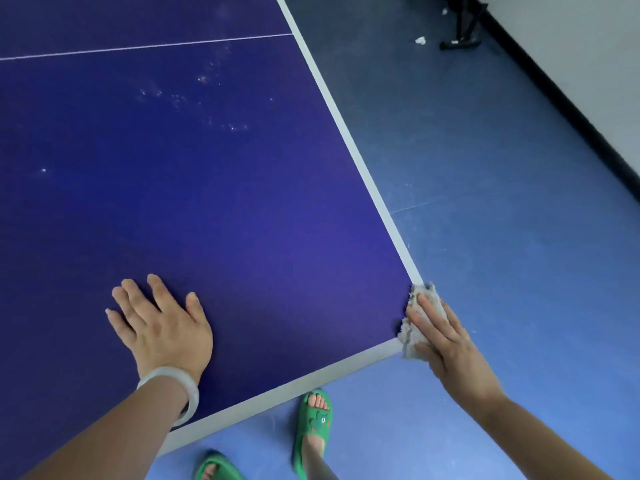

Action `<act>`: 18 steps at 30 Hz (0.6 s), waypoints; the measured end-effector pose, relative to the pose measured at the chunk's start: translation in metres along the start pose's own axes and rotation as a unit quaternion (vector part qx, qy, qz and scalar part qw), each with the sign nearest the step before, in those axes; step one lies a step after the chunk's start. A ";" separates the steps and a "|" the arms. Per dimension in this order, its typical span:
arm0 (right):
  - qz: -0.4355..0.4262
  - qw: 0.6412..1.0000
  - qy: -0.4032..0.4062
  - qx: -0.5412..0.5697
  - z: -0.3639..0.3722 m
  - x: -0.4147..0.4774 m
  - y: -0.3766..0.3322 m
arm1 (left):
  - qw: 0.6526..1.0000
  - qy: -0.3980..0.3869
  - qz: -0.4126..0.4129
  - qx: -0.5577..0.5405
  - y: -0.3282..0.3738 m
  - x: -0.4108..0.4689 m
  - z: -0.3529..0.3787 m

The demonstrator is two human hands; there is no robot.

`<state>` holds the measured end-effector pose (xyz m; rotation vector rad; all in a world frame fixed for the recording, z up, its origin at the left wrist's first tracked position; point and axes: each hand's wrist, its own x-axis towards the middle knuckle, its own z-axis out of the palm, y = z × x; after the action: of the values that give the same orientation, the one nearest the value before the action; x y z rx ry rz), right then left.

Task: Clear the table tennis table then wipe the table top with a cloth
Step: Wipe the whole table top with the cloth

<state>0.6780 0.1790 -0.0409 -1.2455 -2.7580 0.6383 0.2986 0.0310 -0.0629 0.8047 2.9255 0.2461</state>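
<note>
The dark blue table tennis table (242,202) with white edge lines fills the left and middle of the head view. My right hand (446,341) presses a frayed grey cloth (414,336) flat onto the table's near right corner, with part of the cloth hanging past the edge. My left hand (162,323) lies flat on the table top near the front edge, fingers spread, holding nothing; a pale bangle (173,389) sits on its wrist. Whitish specks (194,98) mark the surface farther in.
Blue floor (502,168) lies right of and in front of the table. A white wall with a black skirting (571,116) runs along the far right. A black stand base (460,39) and a scrap of white litter (420,40) sit at the top. My green sandals (313,431) stand by the front edge.
</note>
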 end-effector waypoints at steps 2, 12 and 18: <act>0.031 0.998 0.041 -0.026 -0.007 -0.011 0.007 | 1.000 0.000 0.001 -0.003 -0.001 0.000 0.001; 0.149 0.977 -0.060 -0.142 -0.028 0.070 0.016 | 1.000 -0.008 0.007 0.008 -0.005 0.000 0.005; 0.167 0.983 -0.009 -0.076 -0.018 0.111 0.001 | 1.000 -0.014 0.006 0.009 -0.004 0.000 0.003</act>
<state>0.6079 0.2669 -0.0387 -1.7662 -2.6753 0.4625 0.2969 0.0276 -0.0667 0.8223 2.9011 0.2080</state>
